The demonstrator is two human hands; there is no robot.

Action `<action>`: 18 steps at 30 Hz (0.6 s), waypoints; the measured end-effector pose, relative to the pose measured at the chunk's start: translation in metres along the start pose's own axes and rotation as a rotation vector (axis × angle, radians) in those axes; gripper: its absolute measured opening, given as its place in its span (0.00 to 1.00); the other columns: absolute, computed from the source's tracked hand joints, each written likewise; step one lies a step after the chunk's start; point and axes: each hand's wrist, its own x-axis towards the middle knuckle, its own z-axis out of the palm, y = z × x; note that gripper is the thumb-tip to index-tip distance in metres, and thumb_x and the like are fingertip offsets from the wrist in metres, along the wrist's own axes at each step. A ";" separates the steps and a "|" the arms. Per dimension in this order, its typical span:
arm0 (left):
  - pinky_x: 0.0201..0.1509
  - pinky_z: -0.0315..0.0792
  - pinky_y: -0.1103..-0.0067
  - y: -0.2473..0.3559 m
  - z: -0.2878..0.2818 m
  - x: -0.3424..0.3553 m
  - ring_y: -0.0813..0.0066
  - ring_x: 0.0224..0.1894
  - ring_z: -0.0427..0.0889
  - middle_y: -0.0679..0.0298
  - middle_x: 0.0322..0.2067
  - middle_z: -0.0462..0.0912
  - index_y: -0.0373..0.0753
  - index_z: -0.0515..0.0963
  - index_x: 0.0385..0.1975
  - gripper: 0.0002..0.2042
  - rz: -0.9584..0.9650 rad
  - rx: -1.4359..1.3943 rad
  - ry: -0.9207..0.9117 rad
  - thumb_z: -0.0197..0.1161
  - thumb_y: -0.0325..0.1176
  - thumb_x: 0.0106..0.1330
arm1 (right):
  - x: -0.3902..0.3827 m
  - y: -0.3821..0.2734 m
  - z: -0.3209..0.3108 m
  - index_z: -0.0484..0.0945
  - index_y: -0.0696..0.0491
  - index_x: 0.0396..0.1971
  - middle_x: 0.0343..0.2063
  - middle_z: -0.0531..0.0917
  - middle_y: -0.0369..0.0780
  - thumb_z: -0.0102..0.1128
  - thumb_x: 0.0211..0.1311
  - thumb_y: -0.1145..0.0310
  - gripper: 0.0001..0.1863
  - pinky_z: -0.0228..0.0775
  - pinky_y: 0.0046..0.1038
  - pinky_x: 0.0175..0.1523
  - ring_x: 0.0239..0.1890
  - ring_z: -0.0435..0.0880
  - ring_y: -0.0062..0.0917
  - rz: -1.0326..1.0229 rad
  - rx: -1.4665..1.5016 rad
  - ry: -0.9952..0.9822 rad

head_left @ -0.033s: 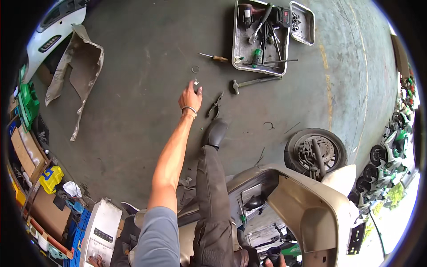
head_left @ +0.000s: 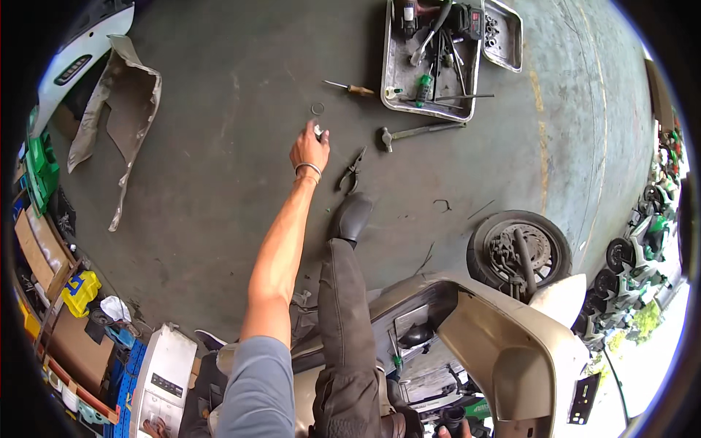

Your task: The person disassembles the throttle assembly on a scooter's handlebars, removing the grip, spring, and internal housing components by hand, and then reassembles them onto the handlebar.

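Observation:
My left hand (head_left: 309,152) reaches out over the floor, thumb and fingers closed around a small silvery-white piece (head_left: 318,131). Just beyond the fingertips lies a thin metal ring (head_left: 318,109); whether it is joined to the piece I cannot tell. At the lower edge, partly cut off, my right hand (head_left: 465,428) is wrapped round a black cylindrical thing (head_left: 452,416). Pliers (head_left: 352,172) lie right of my left wrist. Farther off are a screwdriver with a wooden handle (head_left: 359,91) and a hammer (head_left: 420,134).
A metal tray (head_left: 385,66) of tools, including a green-handled screwdriver (head_left: 423,89), stands at the far right beside a smaller tray (head_left: 520,51) of nuts. A wheel (head_left: 482,244) and a beige body panel (head_left: 504,321) are near right. A bent panel (head_left: 139,109) lies left.
My left hand has drawn slightly nearer and its fingers now surround the silvery piece. The view has shifted a little. My right hand stays at the lower edge with the black cylindrical thing.

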 end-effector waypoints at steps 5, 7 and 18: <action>0.46 0.77 0.59 -0.012 0.067 0.065 0.49 0.44 0.83 0.56 0.41 0.84 0.45 0.76 0.49 0.16 -0.014 0.149 -0.009 0.65 0.40 0.63 | 0.045 -0.048 0.022 0.70 0.55 0.59 0.28 0.79 0.35 0.63 0.68 0.63 0.24 0.68 0.19 0.25 0.25 0.76 0.18 0.053 0.029 0.006; 0.47 0.76 0.60 -0.013 0.065 0.070 0.51 0.45 0.83 0.58 0.41 0.83 0.45 0.79 0.44 0.12 0.006 0.182 -0.003 0.66 0.38 0.62 | 0.062 -0.049 0.032 0.71 0.55 0.56 0.25 0.78 0.34 0.62 0.68 0.64 0.21 0.66 0.19 0.24 0.23 0.75 0.16 0.034 0.026 -0.029; 0.43 0.77 0.68 0.206 0.040 0.067 0.53 0.38 0.85 0.52 0.34 0.86 0.36 0.81 0.36 0.17 0.308 -0.601 -0.094 0.67 0.46 0.63 | 0.055 -0.024 0.040 0.73 0.57 0.57 0.36 0.80 0.33 0.61 0.68 0.66 0.21 0.66 0.17 0.31 0.30 0.75 0.14 -0.095 -0.018 -0.123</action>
